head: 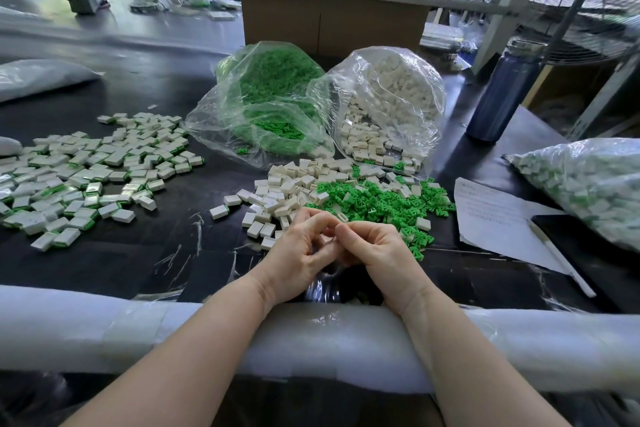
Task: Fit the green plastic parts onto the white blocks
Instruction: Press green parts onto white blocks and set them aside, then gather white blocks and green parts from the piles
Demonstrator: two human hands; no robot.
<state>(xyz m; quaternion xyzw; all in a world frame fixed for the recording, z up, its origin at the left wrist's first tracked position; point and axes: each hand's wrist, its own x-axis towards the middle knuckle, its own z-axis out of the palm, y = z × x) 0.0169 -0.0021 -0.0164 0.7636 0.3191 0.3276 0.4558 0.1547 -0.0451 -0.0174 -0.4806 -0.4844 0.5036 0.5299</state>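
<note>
The left hand (300,251) and right hand (372,246) meet, fingers curled together; what they pinch I cannot tell. Loose green parts (381,199) lie at one o'clock, white blocks (277,191) at eleven.

Two hands, the left hand (299,253) and the right hand (375,250), are held together at the near edge of the table (138,253), just behind the padded rail (104,326). Just beyond them a loose heap of blocks (280,191) is spread, with a heap of clip parts (381,201) to its right (the two overlap). Behind these, two open bags are laid side by side: the bag of clips (273,97) left, the bag of blocks (388,107) right. Assembled blocks (86,170) are scattered far left. A flask (502,94), a paper sheet (491,215), a pen (561,260) and a filled bag (588,184) are placed right. A cardboard box (332,17) stands behind.
</note>
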